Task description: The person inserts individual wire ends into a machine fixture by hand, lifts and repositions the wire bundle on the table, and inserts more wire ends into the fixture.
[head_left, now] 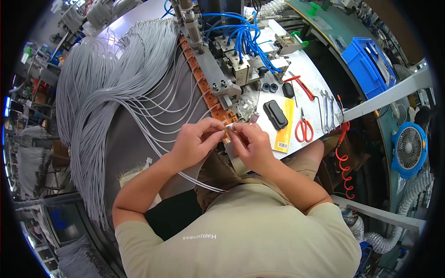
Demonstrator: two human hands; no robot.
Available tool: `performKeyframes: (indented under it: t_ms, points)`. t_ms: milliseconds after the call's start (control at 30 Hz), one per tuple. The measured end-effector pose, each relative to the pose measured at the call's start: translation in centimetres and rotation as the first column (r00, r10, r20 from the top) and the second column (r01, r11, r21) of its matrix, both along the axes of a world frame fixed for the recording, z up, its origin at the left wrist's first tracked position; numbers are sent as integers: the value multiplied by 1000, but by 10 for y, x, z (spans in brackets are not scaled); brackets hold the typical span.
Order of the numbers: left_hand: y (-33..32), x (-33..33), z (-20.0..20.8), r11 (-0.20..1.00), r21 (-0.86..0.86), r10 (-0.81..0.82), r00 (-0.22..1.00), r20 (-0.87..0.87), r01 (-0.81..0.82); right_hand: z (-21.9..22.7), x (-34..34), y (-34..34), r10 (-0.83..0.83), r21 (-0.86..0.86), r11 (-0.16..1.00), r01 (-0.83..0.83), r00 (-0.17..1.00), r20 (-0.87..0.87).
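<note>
The left hand point(191, 142) and right hand point(255, 142) are meeting over the near end of the orange strip point(204, 88), thumbs and index fingers pinching a small piece point(226, 132) whose kind I cannot tell; both are probably gripping it for fine control. Gray cables point(92, 102) are lying far left, several curving right toward the strip, seemingly for easy reach. On the right, scissors point(303, 130) and wrenches point(326, 111) are resting beside the machine point(241, 67), likely to stay handy.
</note>
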State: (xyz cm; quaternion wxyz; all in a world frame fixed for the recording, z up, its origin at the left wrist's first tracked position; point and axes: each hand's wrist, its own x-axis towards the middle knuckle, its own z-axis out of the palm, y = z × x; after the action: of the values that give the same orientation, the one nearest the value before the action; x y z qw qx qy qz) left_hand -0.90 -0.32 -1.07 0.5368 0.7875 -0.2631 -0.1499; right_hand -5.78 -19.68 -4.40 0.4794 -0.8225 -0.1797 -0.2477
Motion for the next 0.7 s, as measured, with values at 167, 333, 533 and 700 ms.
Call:
performKeyframes:
  t_ms: [167, 333, 533, 700]
  points:
    - [-1, -3, 6, 1000, -11, 25, 996, -82, -26, -1, -3, 3, 12, 98, 995, 5, 985, -171]
    - [-1, -2, 0, 1000, -18, 4, 997, 75, -3, -1, -2, 4, 5, 94, 996, 10, 987, -159]
    - [-2, -1, -3, 1000, 13, -7, 992, 123, 6, 2, -1, 1, -4, 21, 1000, 6, 991, -132]
    - [-2, -3, -6, 999, -23, 27, 996, 90, -25, 4, 1, 0, -6, -15, 1000, 4, 996, -91]
